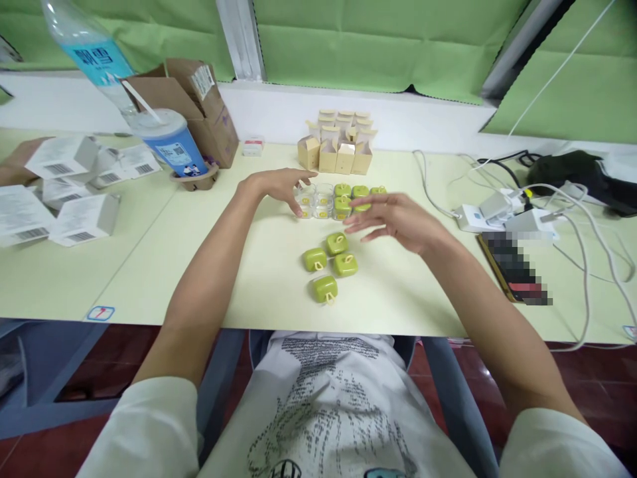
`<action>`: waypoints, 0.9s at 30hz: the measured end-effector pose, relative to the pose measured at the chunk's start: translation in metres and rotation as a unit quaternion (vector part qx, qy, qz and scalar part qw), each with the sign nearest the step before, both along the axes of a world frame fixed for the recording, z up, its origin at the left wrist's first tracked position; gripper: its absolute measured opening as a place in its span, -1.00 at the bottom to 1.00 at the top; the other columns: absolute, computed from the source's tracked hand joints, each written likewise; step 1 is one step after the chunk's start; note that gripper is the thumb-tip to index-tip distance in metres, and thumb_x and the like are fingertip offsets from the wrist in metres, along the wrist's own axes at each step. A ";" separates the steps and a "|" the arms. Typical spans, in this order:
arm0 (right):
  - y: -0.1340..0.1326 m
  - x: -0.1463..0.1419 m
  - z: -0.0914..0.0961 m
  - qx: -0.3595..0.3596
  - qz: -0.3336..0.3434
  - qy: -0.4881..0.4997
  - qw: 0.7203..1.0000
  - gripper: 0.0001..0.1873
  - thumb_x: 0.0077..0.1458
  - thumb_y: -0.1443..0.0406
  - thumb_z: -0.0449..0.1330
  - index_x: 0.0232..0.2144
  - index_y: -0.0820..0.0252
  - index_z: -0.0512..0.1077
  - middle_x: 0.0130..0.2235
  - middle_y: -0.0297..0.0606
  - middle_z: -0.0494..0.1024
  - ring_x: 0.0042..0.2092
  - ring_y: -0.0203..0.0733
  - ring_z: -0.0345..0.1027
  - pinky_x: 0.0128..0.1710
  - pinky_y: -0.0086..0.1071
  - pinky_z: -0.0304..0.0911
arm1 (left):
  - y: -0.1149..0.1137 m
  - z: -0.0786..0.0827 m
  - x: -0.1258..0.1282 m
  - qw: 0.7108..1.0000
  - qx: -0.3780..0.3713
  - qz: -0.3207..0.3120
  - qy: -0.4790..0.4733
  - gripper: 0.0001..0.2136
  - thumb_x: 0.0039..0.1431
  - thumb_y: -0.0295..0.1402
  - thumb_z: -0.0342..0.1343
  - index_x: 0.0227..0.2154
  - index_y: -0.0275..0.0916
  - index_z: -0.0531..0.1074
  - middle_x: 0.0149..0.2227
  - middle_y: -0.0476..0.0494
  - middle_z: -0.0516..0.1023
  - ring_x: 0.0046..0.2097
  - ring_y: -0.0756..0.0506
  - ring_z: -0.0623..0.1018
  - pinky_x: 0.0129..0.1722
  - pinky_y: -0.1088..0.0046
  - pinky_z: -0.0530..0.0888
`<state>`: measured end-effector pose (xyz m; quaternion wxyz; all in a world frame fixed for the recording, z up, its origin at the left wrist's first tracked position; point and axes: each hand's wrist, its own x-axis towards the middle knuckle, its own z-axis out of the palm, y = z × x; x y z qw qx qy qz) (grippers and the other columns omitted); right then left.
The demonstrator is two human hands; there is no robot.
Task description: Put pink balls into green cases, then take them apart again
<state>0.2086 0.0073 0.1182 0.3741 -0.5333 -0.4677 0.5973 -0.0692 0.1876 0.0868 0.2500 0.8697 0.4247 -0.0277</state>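
Several small green cases [328, 262] with yellow loops lie loose on the pale table [199, 265] in front of me. Behind them stands a row of clear plastic cases [315, 201] and more green cases [358, 194]. My left hand [279, 186] hovers over the clear cases, fingers stretched out and apart, holding nothing. My right hand [393, 219] hangs open just above and right of the loose green cases, fingers extended toward the left, empty. A cluster of small beige cardboard boxes [338, 143] stands open at the back.
White labelled boxes [64, 192] are piled at the left. A blue drink cup [174, 143] with a straw, a tilted water bottle [89, 53] and a brown carton [199, 106] stand back left. Chargers, white cables [497, 209] and a phone [517, 269] occupy the right.
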 end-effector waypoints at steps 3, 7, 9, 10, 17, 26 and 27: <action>0.034 0.007 0.017 0.071 -0.043 0.031 0.996 -0.83 0.22 0.46 0.29 -0.13 0.27 0.58 -0.22 0.00 0.77 -0.20 -0.01 0.73 -0.26 -0.25 0.65 | 0.004 -0.004 -0.002 1.000 0.003 0.001 -0.023 0.44 -0.37 0.14 0.54 0.64 -0.14 0.04 0.53 -0.40 0.39 0.46 -0.48 0.49 0.43 0.09 0.44; 0.074 -0.005 0.013 0.003 -0.059 0.097 0.994 -0.83 0.28 0.44 0.25 -0.08 0.25 0.47 -0.21 0.05 0.75 -0.13 0.02 0.71 -0.15 -0.18 0.69 | 0.003 -0.003 -0.005 1.000 0.009 -0.001 -0.025 0.43 -0.34 0.18 0.54 0.64 -0.11 0.05 0.53 -0.41 0.40 0.45 -0.47 0.50 0.43 0.08 0.45; 0.086 -0.014 0.003 -0.042 -0.058 0.116 0.991 -0.78 0.26 0.47 0.23 -0.05 0.23 0.43 -0.19 0.06 0.74 -0.11 0.03 0.70 -0.15 -0.18 0.70 | 0.002 -0.001 -0.005 1.000 0.010 -0.003 -0.017 0.45 -0.35 0.19 0.54 0.64 -0.13 0.02 0.56 -0.42 0.34 0.49 -0.49 0.45 0.47 0.06 0.40; 0.089 -0.018 -0.002 -0.058 -0.060 0.122 0.989 -0.76 0.25 0.48 0.23 -0.05 0.22 0.42 -0.20 0.04 0.73 -0.12 0.02 0.69 -0.16 -0.18 0.70 | 0.001 -0.001 -0.004 1.000 0.013 -0.007 -0.016 0.46 -0.35 0.20 0.54 0.64 -0.13 0.01 0.58 -0.43 0.30 0.53 -0.50 0.40 0.51 0.04 0.35; 0.093 -0.026 -0.013 -0.086 -0.072 0.125 0.986 -0.73 0.19 0.53 0.20 -0.07 0.24 0.44 -0.27 -0.06 0.68 -0.20 -0.04 0.65 -0.24 -0.25 0.67 | -0.003 -0.007 0.017 0.996 0.023 -0.044 -0.071 0.52 -0.38 0.19 0.58 0.66 -0.13 -0.05 0.64 -0.43 0.15 0.63 -0.51 0.21 0.59 -0.03 0.21; 0.100 -0.030 -0.018 -0.065 -0.095 0.086 0.990 -0.81 0.21 0.54 0.21 -0.19 0.22 0.47 -0.34 -0.12 0.62 -0.23 -0.05 0.63 -0.24 -0.28 0.65 | -0.008 -0.011 0.025 0.995 0.035 -0.043 -0.085 0.39 -0.21 0.23 0.49 0.65 -0.18 -0.01 0.55 -0.42 0.35 0.54 -0.47 0.35 0.54 0.06 0.28; 0.101 -0.031 -0.020 -0.060 -0.096 0.083 0.990 -0.81 0.20 0.55 0.22 -0.20 0.21 0.47 -0.35 -0.13 0.60 -0.23 -0.05 0.62 -0.25 -0.28 0.65 | -0.008 -0.011 0.025 0.995 0.032 -0.041 -0.086 0.39 -0.22 0.22 0.50 0.65 -0.19 -0.01 0.54 -0.43 0.36 0.53 -0.47 0.37 0.53 0.07 0.29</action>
